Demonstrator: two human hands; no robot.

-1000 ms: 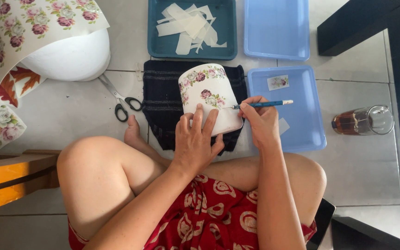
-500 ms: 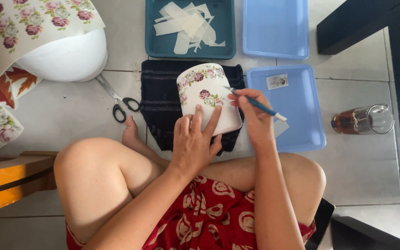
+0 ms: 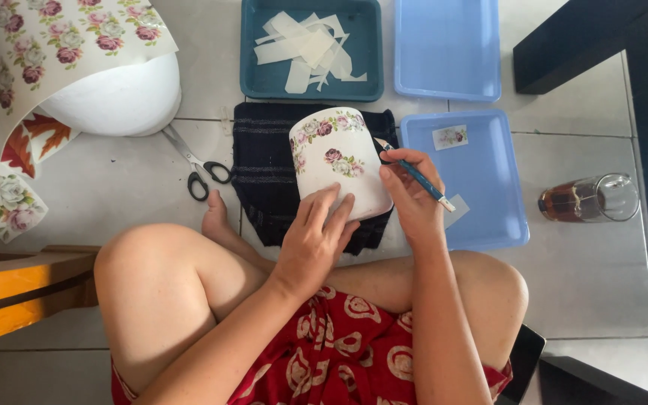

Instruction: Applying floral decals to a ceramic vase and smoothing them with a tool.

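Seated cross-legged on the tiled floor [image 3: 114, 195]. Left hand [image 3: 313, 244] flat against the white floral pot [image 3: 339, 161], steadying it over the dark cloth [image 3: 264, 172], grip released. Right hand [image 3: 414, 199] pinching a blue brush [image 3: 418, 176] at the pot's side. Beyond: teal tray [image 3: 253, 45] of paper scraps, two light blue trays [image 3: 489, 172], scissors [image 3: 196, 161], glass [image 3: 590, 199] well apart, bare tiles around.

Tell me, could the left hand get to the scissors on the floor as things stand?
Probably yes. The scissors lie on bare tile beyond the raised knee, with nothing lying over them. But the left hand is steadying the floral pot and would have to let go.
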